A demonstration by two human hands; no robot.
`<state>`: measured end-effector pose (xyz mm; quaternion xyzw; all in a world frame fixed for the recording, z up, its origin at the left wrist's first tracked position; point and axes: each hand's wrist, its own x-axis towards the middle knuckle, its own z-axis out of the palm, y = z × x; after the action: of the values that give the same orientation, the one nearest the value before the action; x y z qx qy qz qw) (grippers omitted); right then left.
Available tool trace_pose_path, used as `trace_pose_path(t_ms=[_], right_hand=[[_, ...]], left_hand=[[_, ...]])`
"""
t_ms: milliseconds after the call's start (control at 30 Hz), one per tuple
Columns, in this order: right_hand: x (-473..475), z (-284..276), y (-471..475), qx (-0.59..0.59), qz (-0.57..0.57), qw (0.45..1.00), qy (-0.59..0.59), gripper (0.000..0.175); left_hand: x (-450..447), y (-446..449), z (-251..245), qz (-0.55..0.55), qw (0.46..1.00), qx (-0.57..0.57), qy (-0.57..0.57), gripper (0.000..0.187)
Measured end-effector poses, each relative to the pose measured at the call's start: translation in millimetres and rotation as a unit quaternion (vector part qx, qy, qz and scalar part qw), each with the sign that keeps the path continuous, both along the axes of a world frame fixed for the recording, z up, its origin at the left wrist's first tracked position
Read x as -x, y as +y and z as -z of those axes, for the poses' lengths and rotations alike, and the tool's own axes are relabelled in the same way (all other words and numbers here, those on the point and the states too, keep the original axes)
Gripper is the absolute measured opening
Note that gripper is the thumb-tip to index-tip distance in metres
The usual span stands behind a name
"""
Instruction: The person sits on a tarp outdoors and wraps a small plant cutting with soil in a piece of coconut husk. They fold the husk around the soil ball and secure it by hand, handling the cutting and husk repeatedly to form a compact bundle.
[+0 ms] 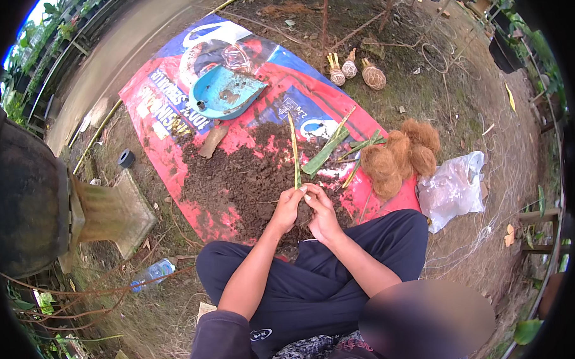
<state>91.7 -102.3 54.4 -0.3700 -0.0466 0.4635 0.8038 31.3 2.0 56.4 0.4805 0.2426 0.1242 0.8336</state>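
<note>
My left hand (pixel 287 210) pinches the lower end of a long, narrow leaf strip (pixel 294 148), green at its base and yellowed and dry towards the tip. The strip points away from me over loose dark soil (pixel 240 181). At that same lower end, my right hand (pixel 324 217) meets the left one, thumb and fingertips closed together; the exact grip is partly hidden by the fingers. Just beyond my right hand lie a broad cut green leaf piece (pixel 325 152) and several thinner strips (pixel 362 143). To their right sits a clump of brown fibre balls (pixel 396 156).
Soil lies on a red and blue printed plastic sheet (pixel 188 206), with a blue dustpan-like scoop (pixel 232 93) behind. String-wrapped balls with cut stems (pixel 373 77) rest beyond. A clear plastic bag (pixel 451 190), a plastic bottle (pixel 153 274), a black tape roll (pixel 126 158) and a large pedestal pot (pixel 29 198) flank me.
</note>
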Motion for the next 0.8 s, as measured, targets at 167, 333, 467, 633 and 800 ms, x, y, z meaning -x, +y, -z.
trace_pose_path(t_ms=[167, 333, 467, 633, 800], right_hand=[[-1, -10, -3, -0.049, -0.040, 0.997, 0.037, 0.052], [6, -5, 2, 0.035, 0.001, 0.976, -0.217, 0.055], [10, -1, 4, 0.049, 0.026, 0.974, -0.222, 0.056], [5, 5, 2, 0.038, -0.019, 0.981, -0.190, 0.062], [6, -3, 3, -0.020, 0.010, 1.000, -0.020, 0.059]], left_hand=[[-2, 3, -2, 0.002, 1.000, -0.022, -0.016, 0.024], [-3, 3, 1, 0.003, 0.999, -0.015, -0.033, 0.026], [-5, 1, 2, -0.009, 1.000, 0.003, -0.026, 0.028], [-5, 4, 3, 0.000, 1.000, 0.001, -0.012, 0.019], [-6, 1, 8, -0.028, 0.987, -0.154, -0.032, 0.023]])
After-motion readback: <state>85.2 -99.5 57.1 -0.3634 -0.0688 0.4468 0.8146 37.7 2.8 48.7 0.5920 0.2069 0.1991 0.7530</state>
